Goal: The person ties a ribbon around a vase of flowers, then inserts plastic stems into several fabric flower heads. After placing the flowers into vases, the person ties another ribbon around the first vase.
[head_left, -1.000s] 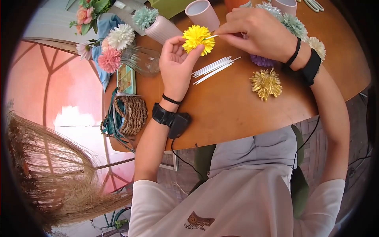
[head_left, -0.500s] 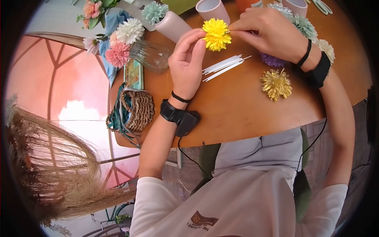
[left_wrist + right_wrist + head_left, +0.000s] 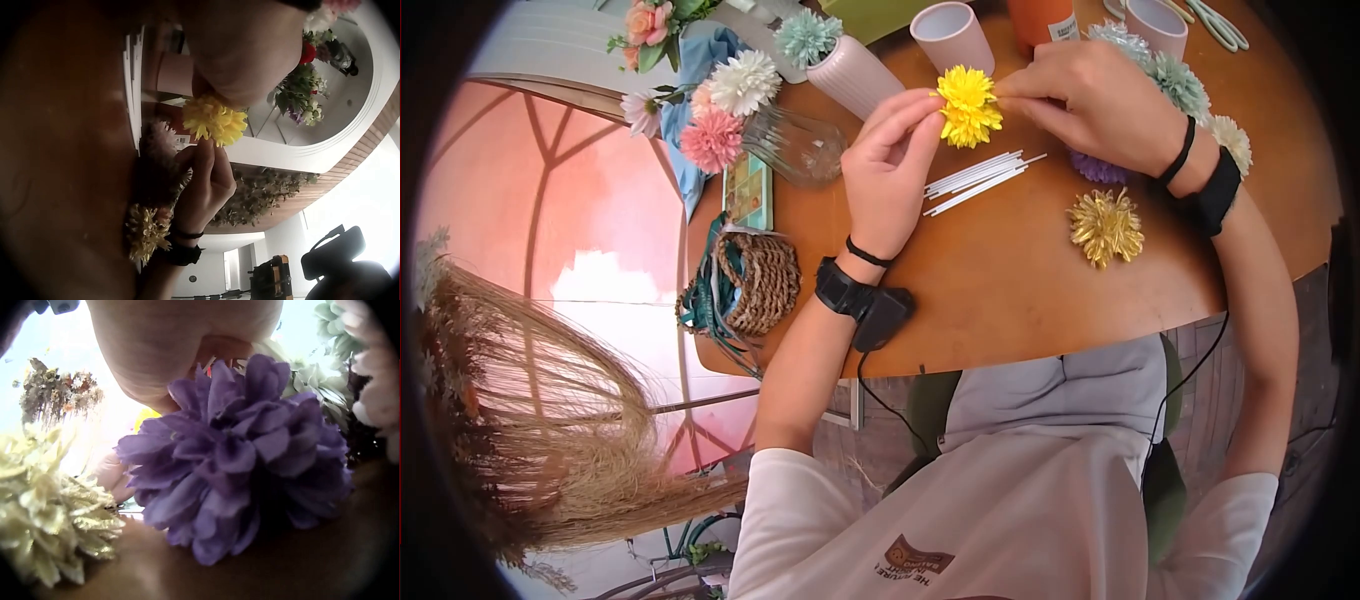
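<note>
A yellow artificial flower head [image 3: 970, 106] is held up over the table, its petals splayed in two tufts. My left hand [image 3: 887, 187] pinches it from the left between thumb and fingers. On its other side my right hand [image 3: 1105, 108] has thumb and forefinger pinched together right at the petals. A short end of a white stick [image 3: 210, 364] pokes out by that hand in the right wrist view; the rest is hidden. Below the flower lies a loose bunch of white sticks [image 3: 982, 181]. A purple flower [image 3: 219, 469] sits under the right hand, beside a gold flower [image 3: 1106, 228].
Behind stand a pink cup [image 3: 953, 38] and a ribbed pink vase [image 3: 855, 78] with a teal flower. A glass vase [image 3: 805, 147] lies to the left, near a woven basket [image 3: 765, 285]. More pale flowers [image 3: 1178, 85] line the right, near an orange container [image 3: 1042, 22].
The yellow flower has turned, so the white stick seen at its middle earlier is now mostly hidden. Both hands stay on it. The head view has shifted slightly.
</note>
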The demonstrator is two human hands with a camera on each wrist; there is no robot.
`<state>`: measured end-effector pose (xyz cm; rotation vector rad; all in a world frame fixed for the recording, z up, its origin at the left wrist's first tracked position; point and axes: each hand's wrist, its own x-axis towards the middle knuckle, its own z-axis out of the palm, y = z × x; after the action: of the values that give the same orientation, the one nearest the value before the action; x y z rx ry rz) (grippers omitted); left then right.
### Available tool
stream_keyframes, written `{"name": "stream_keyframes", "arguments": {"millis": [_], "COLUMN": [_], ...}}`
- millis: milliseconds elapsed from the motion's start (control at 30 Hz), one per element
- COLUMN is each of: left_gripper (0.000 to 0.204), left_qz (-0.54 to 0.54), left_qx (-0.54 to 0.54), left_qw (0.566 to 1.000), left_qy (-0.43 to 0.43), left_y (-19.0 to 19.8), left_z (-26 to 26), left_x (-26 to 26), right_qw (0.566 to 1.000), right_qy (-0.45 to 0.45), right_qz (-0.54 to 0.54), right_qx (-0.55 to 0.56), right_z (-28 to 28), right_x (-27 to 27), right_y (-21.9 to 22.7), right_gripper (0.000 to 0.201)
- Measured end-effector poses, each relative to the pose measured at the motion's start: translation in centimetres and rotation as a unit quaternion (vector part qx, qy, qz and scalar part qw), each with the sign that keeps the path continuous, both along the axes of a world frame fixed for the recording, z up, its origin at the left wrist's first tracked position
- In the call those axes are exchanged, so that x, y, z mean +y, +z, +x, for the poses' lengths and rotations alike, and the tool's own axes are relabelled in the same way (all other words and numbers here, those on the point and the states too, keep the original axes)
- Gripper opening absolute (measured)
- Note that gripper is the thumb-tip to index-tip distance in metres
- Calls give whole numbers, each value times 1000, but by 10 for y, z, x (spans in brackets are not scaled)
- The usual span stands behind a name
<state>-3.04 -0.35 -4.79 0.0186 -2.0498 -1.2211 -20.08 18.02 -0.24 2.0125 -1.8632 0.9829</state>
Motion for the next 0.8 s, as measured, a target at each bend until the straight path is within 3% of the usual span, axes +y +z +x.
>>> {"name": "stream_keyframes", "arguments": {"millis": [433,633,800], "left_gripper": [18,17,17], "left_qz": [5,27,86], "left_qx": [7,8,19], "left_qw": [1000,999,996], "left_qy": [-8,-19,-25], "left_y": [-1,-2,-2], "left_z": [0,0,-3], "left_x": [0,1,-2], "right_qw": [999,999,999], "right_qy": [9,7,-13], "right_qz": [-21,23,-35], "right_qx": [49,35,-17], "right_z": [-10,-1,-4], "right_x": [-4,-3,-7], "right_y": [-19,-5,-12], "right_gripper": [17,13,14]}}
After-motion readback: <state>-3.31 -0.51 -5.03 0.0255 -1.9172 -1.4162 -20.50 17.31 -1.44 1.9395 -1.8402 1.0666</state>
